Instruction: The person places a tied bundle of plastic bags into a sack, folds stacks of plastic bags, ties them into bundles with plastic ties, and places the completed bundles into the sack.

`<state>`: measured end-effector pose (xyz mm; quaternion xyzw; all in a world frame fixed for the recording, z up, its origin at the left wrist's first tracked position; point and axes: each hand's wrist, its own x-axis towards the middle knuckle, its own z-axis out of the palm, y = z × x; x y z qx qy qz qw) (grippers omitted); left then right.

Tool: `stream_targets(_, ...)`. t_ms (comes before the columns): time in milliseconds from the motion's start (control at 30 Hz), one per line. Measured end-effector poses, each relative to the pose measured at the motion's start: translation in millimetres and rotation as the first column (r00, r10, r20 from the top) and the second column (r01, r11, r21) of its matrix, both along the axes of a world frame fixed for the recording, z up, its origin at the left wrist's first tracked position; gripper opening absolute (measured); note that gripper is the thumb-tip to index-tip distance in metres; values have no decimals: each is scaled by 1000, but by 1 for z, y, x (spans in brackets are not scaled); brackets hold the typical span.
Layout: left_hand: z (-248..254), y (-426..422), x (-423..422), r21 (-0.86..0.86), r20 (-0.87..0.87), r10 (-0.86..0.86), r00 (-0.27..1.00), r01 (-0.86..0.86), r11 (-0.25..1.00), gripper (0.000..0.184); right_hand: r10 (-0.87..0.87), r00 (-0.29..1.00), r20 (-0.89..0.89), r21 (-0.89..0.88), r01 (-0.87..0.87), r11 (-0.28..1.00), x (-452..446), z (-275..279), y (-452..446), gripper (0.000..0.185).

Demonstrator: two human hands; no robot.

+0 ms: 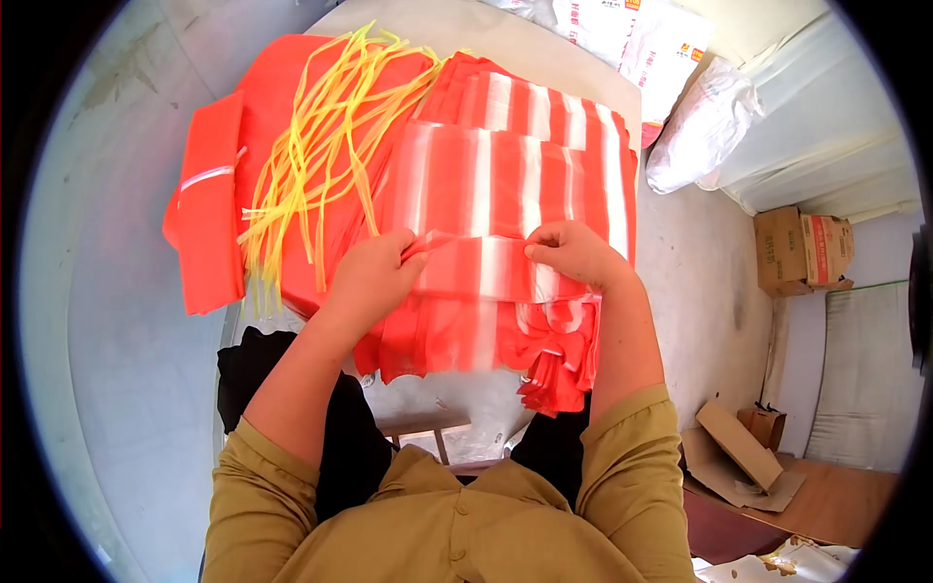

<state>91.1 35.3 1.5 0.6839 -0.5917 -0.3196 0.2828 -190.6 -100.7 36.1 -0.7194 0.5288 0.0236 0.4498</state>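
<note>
A stack of thin red-and-white striped bags [505,175] lies on the table in front of me. Between my hands stretches the top edge of a striped bag [462,272], its lower part hanging over the table's near side. My left hand [374,277] pinches this edge at one end, the cloth bunched at the fingertips. At the other end, my right hand [578,255] holds it between thumb and fingers. Loose yellow strips [326,146] are heaped left of the stack, over plain red material [267,83]. Gathered red folds [559,364] dangle below my right wrist.
A folded red bundle with a white tie [209,209] lies at the table's left. White printed sacks [622,39] and a white plastic bag [705,126] are beyond the far right corner. Cardboard boxes [782,253] and flattened cardboard [739,452] stand to the right.
</note>
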Motion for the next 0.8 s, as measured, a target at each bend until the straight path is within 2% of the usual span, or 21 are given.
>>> stream_targets(67, 0, -1, -3, 11, 27, 22, 999, -23, 1000, 27, -55, 987, 152, -44, 62, 997, -16, -10, 2, 26)
stream_targets(167, -1, -1, -5, 2, 42, 46, 998, -46, 999, 27, -192, 964, 184, -215, 230, 949, -46, -7, 29, 37)
stream_targets(267, -3, -1, -6, -15, 58, 66, 996, -65, 998, 27, -307, 929, 205, -170, 343, 924, -79, -13, 55, 51)
stream_targets(367, -3, 0, -9, -27, 39, 87, 995, -86, 996, 27, -416, 820, 394, -90, 485, 870, -94, -33, 71, 41)
stream_targets(467, -6, 1, -11, -58, -1, 123, 992, -123, 991, 28, -415, 814, 408, -139, 504, 852, -94, -45, 70, 30)
stream_targets(567, -5, -1, -10, -41, -42, 162, 986, -163, 986, 31, -439, 808, 392, -221, 546, 808, -85, -51, 69, 19)
stream_targets(633, -6, -3, -9, -35, -30, 169, 985, -170, 985, 32, -448, 835, 320, -263, 532, 805, -77, -46, 73, 14)
stream_targets(700, -11, -6, -6, -56, 22, 160, 987, -159, 986, 34, -442, 854, 274, -298, 513, 805, -74, -46, 75, 12)
stream_targets(800, -14, -8, -3, 0, 0, 152, 988, -152, 988, 31, -412, 874, 257, -341, 481, 808, -72, -48, 77, 13)
